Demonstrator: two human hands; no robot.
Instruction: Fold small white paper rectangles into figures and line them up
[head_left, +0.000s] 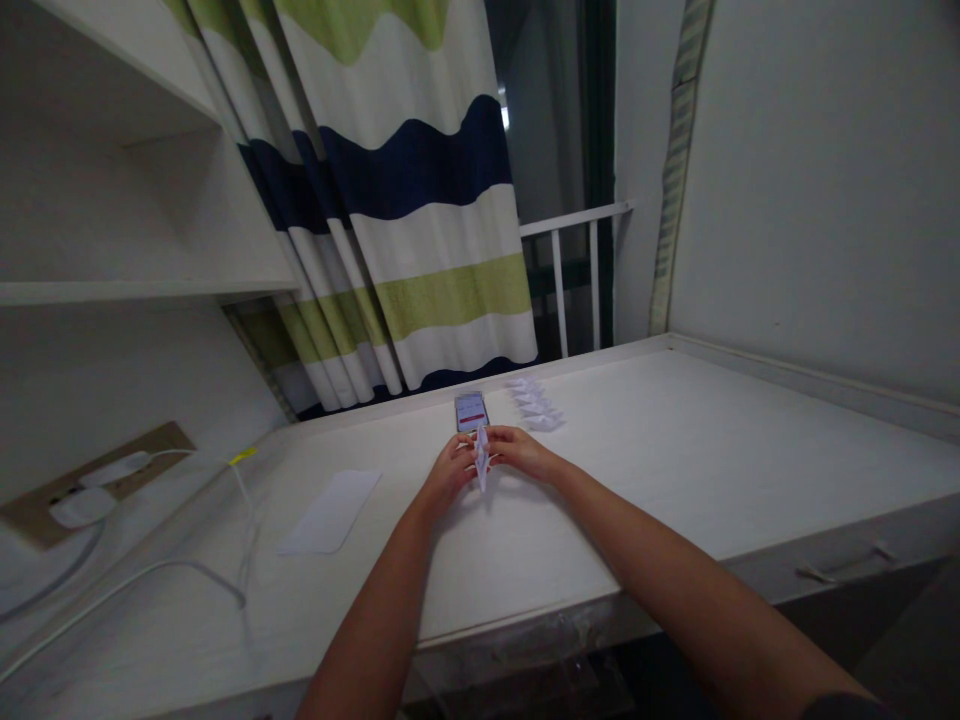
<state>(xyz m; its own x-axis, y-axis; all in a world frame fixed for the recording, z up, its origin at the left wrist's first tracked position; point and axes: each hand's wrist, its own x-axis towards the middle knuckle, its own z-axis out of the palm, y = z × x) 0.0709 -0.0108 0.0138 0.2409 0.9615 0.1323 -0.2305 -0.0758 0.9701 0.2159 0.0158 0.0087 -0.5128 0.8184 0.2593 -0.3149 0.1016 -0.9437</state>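
Observation:
My left hand point(450, 474) and my right hand point(521, 450) meet above the white desk point(600, 480), pinching a narrow piece of folded white paper point(481, 458) between them. The paper stands upright, its lower tip close to the desk. Just beyond my hands lies a smartphone point(471, 411) with its screen lit. To its right, several small folded paper shapes point(535, 404) form a short row. A flat white paper sheet point(330, 510) lies to the left of my left hand.
A wall socket panel point(97, 485) with white plugs and cables sits at the left, and a cable point(135, 580) runs along the desk. Shelves overhang the left side, a striped curtain point(420, 200) hangs behind the desk, and a drawer handle point(844, 565) is at the front right.

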